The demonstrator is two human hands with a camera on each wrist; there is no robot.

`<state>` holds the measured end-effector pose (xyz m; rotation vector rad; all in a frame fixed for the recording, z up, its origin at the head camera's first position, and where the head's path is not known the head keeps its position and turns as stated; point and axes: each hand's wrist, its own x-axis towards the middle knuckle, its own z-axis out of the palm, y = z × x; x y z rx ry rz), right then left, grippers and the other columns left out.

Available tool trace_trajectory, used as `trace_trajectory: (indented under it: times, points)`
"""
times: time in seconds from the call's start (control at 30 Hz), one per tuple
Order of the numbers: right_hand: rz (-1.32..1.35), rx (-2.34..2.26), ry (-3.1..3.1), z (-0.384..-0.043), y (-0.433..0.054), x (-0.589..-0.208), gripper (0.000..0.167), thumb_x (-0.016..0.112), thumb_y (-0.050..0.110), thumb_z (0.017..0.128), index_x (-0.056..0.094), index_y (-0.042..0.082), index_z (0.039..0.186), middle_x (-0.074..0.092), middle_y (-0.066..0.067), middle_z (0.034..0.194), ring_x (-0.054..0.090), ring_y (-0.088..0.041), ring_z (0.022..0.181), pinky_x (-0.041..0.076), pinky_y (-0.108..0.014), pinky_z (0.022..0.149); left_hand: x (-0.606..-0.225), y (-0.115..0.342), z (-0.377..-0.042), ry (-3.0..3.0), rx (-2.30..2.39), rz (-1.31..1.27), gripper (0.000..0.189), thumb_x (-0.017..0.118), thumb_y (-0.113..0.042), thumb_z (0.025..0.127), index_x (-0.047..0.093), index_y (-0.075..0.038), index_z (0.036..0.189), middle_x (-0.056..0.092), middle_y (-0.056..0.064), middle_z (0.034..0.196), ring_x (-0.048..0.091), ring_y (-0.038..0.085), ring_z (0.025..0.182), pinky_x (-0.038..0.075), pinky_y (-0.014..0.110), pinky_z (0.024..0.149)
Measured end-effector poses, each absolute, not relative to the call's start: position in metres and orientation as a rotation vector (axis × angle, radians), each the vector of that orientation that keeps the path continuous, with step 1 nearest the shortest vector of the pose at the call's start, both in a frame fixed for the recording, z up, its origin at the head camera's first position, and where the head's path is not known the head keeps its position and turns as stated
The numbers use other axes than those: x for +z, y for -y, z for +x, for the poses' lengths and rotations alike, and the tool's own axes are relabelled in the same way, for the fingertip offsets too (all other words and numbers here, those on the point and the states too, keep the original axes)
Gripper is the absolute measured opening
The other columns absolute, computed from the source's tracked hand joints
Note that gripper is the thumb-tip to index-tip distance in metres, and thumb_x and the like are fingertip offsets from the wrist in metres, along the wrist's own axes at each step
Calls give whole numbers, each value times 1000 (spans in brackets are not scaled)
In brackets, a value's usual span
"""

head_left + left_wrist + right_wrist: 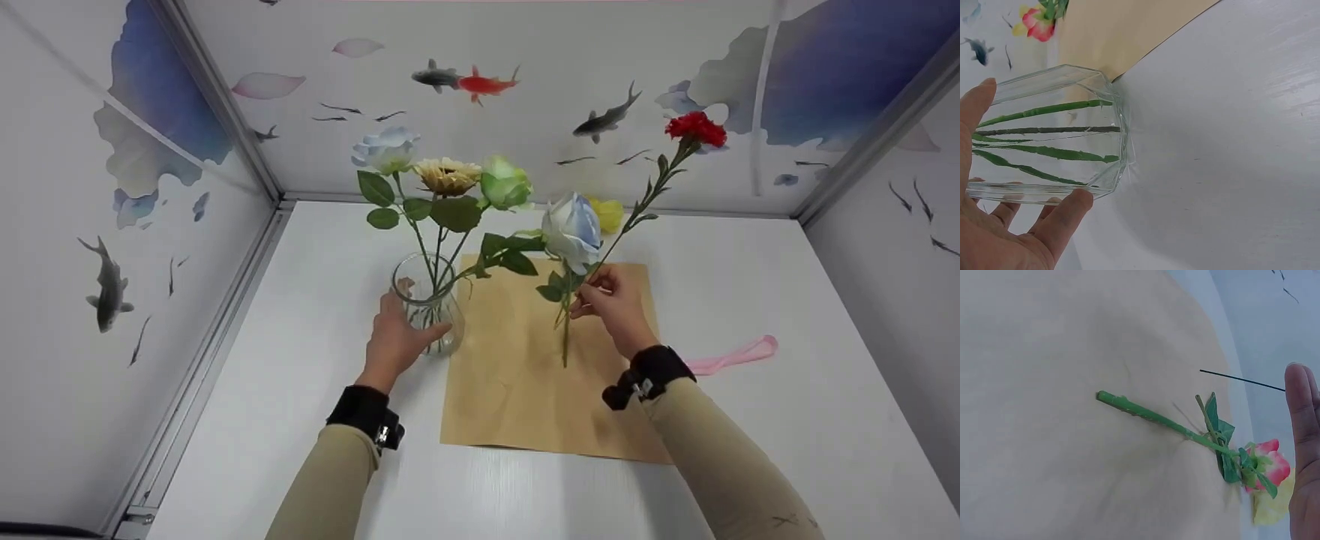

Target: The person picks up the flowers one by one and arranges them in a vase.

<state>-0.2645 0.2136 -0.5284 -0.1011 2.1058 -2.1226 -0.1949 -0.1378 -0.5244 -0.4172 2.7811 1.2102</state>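
My left hand (397, 337) grips a clear glass vase (424, 262), fingers and thumb on opposite sides. Several green stems (1044, 152) stand inside it. Above its rim are a pale blue rose (386, 150), a cream sunflower-like bloom (448, 178) and a green rose (505, 182). A larger white-blue rose (574, 232) leans right over the paper, apparently from the vase. My right hand (615, 304) pinches the thin stem (1241, 379) of a red carnation (696, 129), tilted up to the right. Beneath lies a pink rose (1269, 464), hidden from the head view, beside a yellow flower (606, 215).
A brown paper sheet (510, 397) lies on the white table (315, 300), right of the vase. A pink ribbon (735, 356) rests beyond the paper's right edge. Walls printed with fish (487, 84) enclose the table at the back and both sides.
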Motion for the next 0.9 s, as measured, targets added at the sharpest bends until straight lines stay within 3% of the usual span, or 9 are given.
trace_trajectory:
  times: [0.3,0.53,0.73,0.9]
  points:
    - [-187,-2192,-2100,-258,-200,-513,20,60,8,102,47,2,115,57,-22,103,71,-22,79,62,-37,76,-523,137,-194,-2751,1229,-445,116,84,-53,79,17,-2,159,32,21,159,36,38,146,36,57,115]
    - [-284,-2337,-2086,-252,-189,-490,32,68,16,99,52,4,125,58,-37,111,71,-22,80,61,-47,81,-524,137,-194,-2766,1234,-420,115,84,-52,80,18,-3,159,32,21,159,36,38,146,37,57,114]
    - [-396,-2479,-2009,-242,-179,-471,29,69,11,99,55,4,124,66,-24,101,72,-24,78,62,-45,77,-525,138,-194,-2777,1246,-399,113,84,-52,79,20,-3,158,36,21,156,39,39,143,39,59,111]
    - [-504,-2506,-1977,-234,-169,-458,38,70,9,97,54,4,132,69,-18,99,73,-24,78,61,-48,76,-524,138,-193,-2762,1236,-409,115,83,-51,81,17,0,159,32,23,159,36,39,145,38,57,113]
